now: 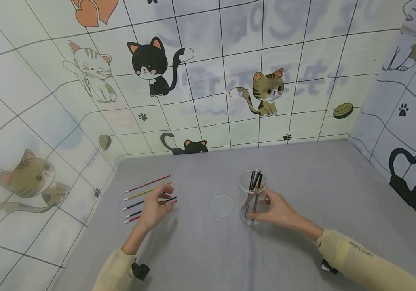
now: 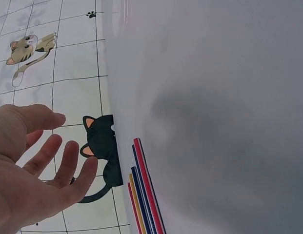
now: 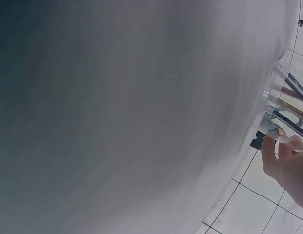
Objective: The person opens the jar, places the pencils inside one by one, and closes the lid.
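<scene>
My right hand (image 1: 278, 210) grips the side of a clear jar (image 1: 242, 198) standing upright on the table, thumb low at its front. Several pencils (image 1: 254, 180) lean inside it, dark ends up; the right wrist view catches the jar's base (image 3: 266, 127) and my fingers (image 3: 270, 158) against it. My left hand (image 1: 155, 208) hovers over a row of loose pencils, fingers loosely bent and holding nothing in the left wrist view. In that row lie a red pencil (image 1: 147, 184), a yellow pencil (image 1: 140, 194) and darker ones (image 1: 134, 205), partly hidden by the hand.
A clear round lid (image 1: 222, 206) lies flat between the pencil row and the jar. Grey cloth (image 1: 200, 250) covers the table. Sheets printed with cats and grid lines (image 1: 211, 105) hang along the back and both sides.
</scene>
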Demonstrator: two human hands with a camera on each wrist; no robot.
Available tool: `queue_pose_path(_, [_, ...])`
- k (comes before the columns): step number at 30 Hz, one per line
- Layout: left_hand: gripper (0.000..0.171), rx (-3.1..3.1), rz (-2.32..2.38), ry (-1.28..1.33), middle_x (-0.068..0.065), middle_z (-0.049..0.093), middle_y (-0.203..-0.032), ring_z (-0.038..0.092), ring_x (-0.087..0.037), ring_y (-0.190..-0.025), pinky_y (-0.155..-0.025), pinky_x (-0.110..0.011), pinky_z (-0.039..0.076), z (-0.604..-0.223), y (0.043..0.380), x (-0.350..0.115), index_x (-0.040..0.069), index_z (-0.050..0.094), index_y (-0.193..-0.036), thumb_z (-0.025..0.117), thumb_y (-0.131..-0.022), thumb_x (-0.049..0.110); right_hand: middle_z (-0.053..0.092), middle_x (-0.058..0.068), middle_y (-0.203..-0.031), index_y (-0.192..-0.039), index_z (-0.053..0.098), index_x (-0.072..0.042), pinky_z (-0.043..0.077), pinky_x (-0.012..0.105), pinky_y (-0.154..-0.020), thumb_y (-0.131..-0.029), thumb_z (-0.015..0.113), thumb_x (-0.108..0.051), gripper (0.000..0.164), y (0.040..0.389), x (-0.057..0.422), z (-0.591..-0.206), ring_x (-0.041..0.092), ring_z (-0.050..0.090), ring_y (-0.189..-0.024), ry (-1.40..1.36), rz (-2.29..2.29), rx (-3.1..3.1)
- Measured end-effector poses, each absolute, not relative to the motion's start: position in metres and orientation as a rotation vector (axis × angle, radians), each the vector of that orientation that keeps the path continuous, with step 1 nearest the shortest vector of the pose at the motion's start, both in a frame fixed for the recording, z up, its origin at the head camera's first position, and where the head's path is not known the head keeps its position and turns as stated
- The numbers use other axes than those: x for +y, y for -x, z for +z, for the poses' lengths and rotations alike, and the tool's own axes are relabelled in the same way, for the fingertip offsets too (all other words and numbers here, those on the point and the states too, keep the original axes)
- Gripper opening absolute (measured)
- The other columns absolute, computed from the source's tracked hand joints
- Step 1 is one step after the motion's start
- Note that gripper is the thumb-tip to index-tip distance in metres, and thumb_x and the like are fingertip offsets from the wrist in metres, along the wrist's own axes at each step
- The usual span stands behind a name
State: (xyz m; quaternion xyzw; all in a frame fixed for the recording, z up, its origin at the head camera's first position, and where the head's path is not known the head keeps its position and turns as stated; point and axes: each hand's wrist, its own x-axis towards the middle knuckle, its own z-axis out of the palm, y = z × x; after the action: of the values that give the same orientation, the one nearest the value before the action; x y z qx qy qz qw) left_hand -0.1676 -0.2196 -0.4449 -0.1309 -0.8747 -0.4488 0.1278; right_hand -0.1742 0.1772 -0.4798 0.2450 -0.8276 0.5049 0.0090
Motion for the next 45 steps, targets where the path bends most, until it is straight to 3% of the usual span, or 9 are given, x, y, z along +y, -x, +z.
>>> queue_pose_path(22, [0.039,-2.559,-1.313,0.295,-0.026,0.063,-0.107,0.061,-0.04,-0.102,-0.093,-0.056,0.048,-0.472,0.177,-0.249,-0.005,0.061,-0.113,0.073,-0.078,-0.017,0.064,0.01,-0.123,-0.132,0.056,-0.006,0.048,0.056,-0.094,-0.073,0.09,-0.024,0.07,0.173,0.176,-0.48,0.036,0.06,-0.111,-0.724,1.533,-2.621])
queue_pose_path(28, [0.037,-2.572,-1.295,0.262,-0.024,0.064,-0.104,0.063,-0.042,-0.099,-0.092,-0.055,0.049,-0.476,0.177,-0.254,-0.007,0.062,-0.111,0.074,-0.077,-0.016,0.064,0.01,-0.124,-0.13,0.056,-0.007,0.048,0.056,-0.093,-0.074,0.089,-0.023,0.067,0.173,0.176,-0.48,0.037,0.06,-0.111,-0.735,1.539,-2.619])
queue_pose_path(45, [0.034,-2.616,-1.164,0.21,-0.015,0.065,-0.096,0.064,-0.034,-0.09,-0.08,-0.049,0.053,-0.493,0.185,-0.262,-0.003,0.064,-0.106,0.076,-0.076,-0.014,0.064,0.009,-0.124,-0.13,0.056,-0.008,0.049,0.056,-0.093,-0.074,0.09,-0.023,0.067,0.174,0.176,-0.481,0.036,0.06,-0.111,-0.741,1.537,-2.609])
